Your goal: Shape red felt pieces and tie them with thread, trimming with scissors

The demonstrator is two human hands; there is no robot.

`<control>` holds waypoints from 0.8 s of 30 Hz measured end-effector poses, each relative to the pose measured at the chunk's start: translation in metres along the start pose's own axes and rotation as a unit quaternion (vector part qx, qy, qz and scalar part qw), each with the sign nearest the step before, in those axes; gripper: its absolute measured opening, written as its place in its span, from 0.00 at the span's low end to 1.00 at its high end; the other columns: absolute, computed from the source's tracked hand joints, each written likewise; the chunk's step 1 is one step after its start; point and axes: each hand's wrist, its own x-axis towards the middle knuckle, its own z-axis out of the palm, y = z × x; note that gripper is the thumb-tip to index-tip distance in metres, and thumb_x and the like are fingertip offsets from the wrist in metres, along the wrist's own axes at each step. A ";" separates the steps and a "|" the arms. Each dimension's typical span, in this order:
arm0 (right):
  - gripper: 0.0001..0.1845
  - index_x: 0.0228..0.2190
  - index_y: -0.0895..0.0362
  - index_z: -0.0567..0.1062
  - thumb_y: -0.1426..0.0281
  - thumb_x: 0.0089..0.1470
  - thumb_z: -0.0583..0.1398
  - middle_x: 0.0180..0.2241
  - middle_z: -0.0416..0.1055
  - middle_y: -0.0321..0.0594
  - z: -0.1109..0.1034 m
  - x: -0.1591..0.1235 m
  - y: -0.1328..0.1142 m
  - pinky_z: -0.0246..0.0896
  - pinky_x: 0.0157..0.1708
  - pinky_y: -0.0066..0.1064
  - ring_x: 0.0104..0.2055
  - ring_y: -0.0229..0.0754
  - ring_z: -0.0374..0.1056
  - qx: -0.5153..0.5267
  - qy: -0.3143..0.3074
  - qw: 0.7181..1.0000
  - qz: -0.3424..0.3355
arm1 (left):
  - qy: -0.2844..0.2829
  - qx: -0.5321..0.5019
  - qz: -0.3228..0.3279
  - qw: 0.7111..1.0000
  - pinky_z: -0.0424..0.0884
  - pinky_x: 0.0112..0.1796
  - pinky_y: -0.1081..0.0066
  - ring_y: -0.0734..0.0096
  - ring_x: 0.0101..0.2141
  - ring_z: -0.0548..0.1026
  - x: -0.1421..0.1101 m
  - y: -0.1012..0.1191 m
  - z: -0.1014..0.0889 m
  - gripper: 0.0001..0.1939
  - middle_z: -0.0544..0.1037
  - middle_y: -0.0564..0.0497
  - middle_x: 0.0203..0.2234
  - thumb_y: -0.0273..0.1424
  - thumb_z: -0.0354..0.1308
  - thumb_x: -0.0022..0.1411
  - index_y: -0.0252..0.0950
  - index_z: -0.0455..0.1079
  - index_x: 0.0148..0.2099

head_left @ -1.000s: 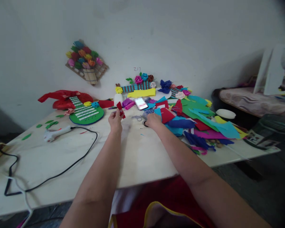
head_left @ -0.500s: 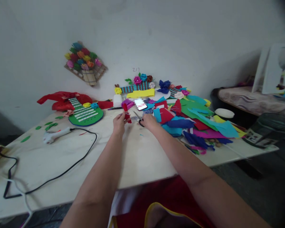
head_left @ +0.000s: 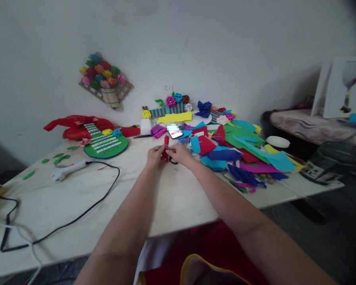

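My left hand [head_left: 154, 155] pinches a small red piece of felt [head_left: 165, 149] above the white table [head_left: 172, 198]. My right hand [head_left: 180, 154] is closed round scissors with a black handle [head_left: 173, 160], held right against the red piece. Both hands meet near the table's middle. The scissor blades are mostly hidden between my fingers and the felt.
A heap of coloured felt scraps [head_left: 240, 152] covers the table's right side. A white glue gun [head_left: 65, 171] with a black cord [head_left: 86, 209] lies at left. A green guitar craft [head_left: 106, 144], a phone [head_left: 175, 130] and felt flowers [head_left: 175, 103] stand at the back. A flower basket [head_left: 105, 79] hangs on the wall.
My right hand picked the scissors up from the table and brought them to the red felt. My left hand moved right and slightly nearer with the felt.
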 end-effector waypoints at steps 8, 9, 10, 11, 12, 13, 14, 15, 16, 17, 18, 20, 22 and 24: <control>0.11 0.29 0.55 0.77 0.67 0.49 0.55 0.29 0.75 0.40 0.002 0.000 -0.001 0.53 0.28 0.27 0.32 0.40 0.68 0.022 0.047 0.998 0.020 | -0.040 0.042 0.000 0.998 0.64 0.18 0.74 0.76 0.15 0.66 -0.003 0.000 0.010 0.22 0.69 0.52 0.14 0.47 0.63 0.40 0.29 0.70 0.25; 0.11 0.28 0.55 0.77 0.67 0.49 0.55 0.28 0.75 0.40 0.003 0.000 0.000 0.53 0.28 0.28 0.31 0.40 0.67 0.021 0.054 0.998 0.020 | -0.045 0.044 0.002 0.998 0.64 0.18 0.74 0.77 0.14 0.66 -0.004 0.001 0.010 0.22 0.69 0.52 0.14 0.47 0.63 0.40 0.29 0.70 0.25; 0.11 0.27 0.55 0.77 0.68 0.48 0.54 0.27 0.75 0.40 0.005 0.001 0.002 0.53 0.28 0.28 0.31 0.40 0.67 0.024 0.061 0.998 0.017 | -0.050 0.045 0.003 0.998 0.64 0.18 0.74 0.77 0.14 0.66 -0.004 0.001 0.010 0.22 0.69 0.52 0.14 0.47 0.62 0.41 0.29 0.70 0.25; 0.11 0.25 0.56 0.77 0.68 0.48 0.55 0.26 0.75 0.40 0.007 0.001 0.003 0.53 0.28 0.28 0.30 0.40 0.67 0.035 0.068 0.997 0.017 | -0.053 0.044 0.004 0.998 0.64 0.18 0.74 0.76 0.15 0.66 -0.004 0.002 0.010 0.23 0.69 0.51 0.15 0.47 0.62 0.42 0.29 0.71 0.26; 0.11 0.24 0.56 0.77 0.67 0.48 0.55 0.25 0.74 0.40 0.008 0.002 0.005 0.54 0.27 0.27 0.29 0.39 0.67 0.057 0.073 0.995 0.022 | -0.054 0.042 0.005 0.998 0.65 0.18 0.74 0.76 0.15 0.67 -0.004 0.002 0.010 0.23 0.70 0.51 0.16 0.48 0.61 0.43 0.29 0.71 0.28; 0.11 0.23 0.56 0.76 0.67 0.48 0.56 0.24 0.74 0.39 0.010 0.004 0.007 0.54 0.26 0.27 0.28 0.39 0.67 0.091 0.080 0.992 0.032 | -0.054 0.039 0.005 0.998 0.65 0.19 0.74 0.76 0.16 0.67 -0.004 0.002 0.009 0.23 0.71 0.50 0.17 0.48 0.60 0.44 0.29 0.71 0.29; 0.11 0.22 0.57 0.75 0.65 0.48 0.56 0.22 0.73 0.39 0.010 0.006 0.009 0.55 0.25 0.26 0.25 0.37 0.66 0.140 0.089 0.985 0.051 | -0.052 0.036 0.006 0.998 0.64 0.19 0.75 0.76 0.17 0.68 -0.003 0.001 0.008 0.23 0.72 0.49 0.18 0.47 0.60 0.44 0.29 0.72 0.31; 0.12 0.21 0.57 0.74 0.64 0.48 0.56 0.20 0.71 0.37 0.010 0.008 0.012 0.55 0.23 0.26 0.23 0.36 0.65 0.202 0.096 0.972 0.076 | -0.049 0.034 0.008 0.998 0.64 0.18 0.75 0.76 0.18 0.69 -0.002 0.001 0.007 0.23 0.73 0.49 0.19 0.46 0.61 0.44 0.29 0.72 0.32; 0.12 0.21 0.58 0.73 0.64 0.48 0.56 0.18 0.70 0.36 0.008 0.011 0.016 0.55 0.21 0.25 0.20 0.35 0.63 0.271 0.112 0.951 0.101 | -0.044 0.034 0.010 0.998 0.63 0.18 0.76 0.75 0.18 0.69 -0.001 0.000 0.006 0.23 0.73 0.48 0.20 0.45 0.62 0.43 0.29 0.72 0.34; 0.11 0.21 0.58 0.72 0.65 0.48 0.56 0.16 0.68 0.34 0.004 0.013 0.020 0.54 0.19 0.25 0.17 0.33 0.61 0.343 0.134 0.920 0.131 | -0.036 0.037 0.013 0.999 0.62 0.17 0.77 0.76 0.18 0.69 0.000 -0.001 0.006 0.23 0.74 0.49 0.21 0.43 0.64 0.41 0.29 0.72 0.35; 0.10 0.21 0.58 0.71 0.65 0.47 0.56 0.15 0.67 0.33 -0.001 0.016 0.025 0.54 0.17 0.24 0.16 0.32 0.60 0.410 0.174 0.881 0.158 | -0.027 0.041 0.017 0.999 0.60 0.17 0.77 0.77 0.17 0.68 0.001 -0.003 0.005 0.23 0.74 0.49 0.20 0.40 0.65 0.39 0.30 0.72 0.36; 0.09 0.22 0.58 0.68 0.65 0.48 0.56 0.14 0.66 0.31 -0.014 0.019 0.037 0.53 0.15 0.22 0.14 0.31 0.57 0.516 0.276 0.788 0.192 | -0.013 0.050 0.019 0.998 0.57 0.15 0.78 0.79 0.15 0.66 0.003 -0.005 0.005 0.22 0.73 0.51 0.19 0.36 0.66 0.37 0.30 0.72 0.35; 0.09 0.24 0.57 0.66 0.65 0.51 0.53 0.15 0.66 0.30 -0.028 0.021 0.051 0.54 0.15 0.22 0.14 0.30 0.59 0.593 0.361 0.688 0.209 | -0.008 0.052 0.018 0.998 0.55 0.14 0.78 0.80 0.15 0.65 0.003 -0.006 0.005 0.20 0.73 0.51 0.18 0.34 0.66 0.36 0.29 0.71 0.34; 0.07 0.25 0.56 0.62 0.67 0.54 0.50 0.18 0.69 0.31 -0.037 0.021 0.062 0.56 0.16 0.21 0.15 0.29 0.60 0.644 0.399 0.613 0.225 | -0.009 0.040 0.014 0.999 0.56 0.15 0.78 0.78 0.16 0.67 0.003 -0.006 0.006 0.19 0.74 0.50 0.20 0.33 0.65 0.36 0.30 0.71 0.33</control>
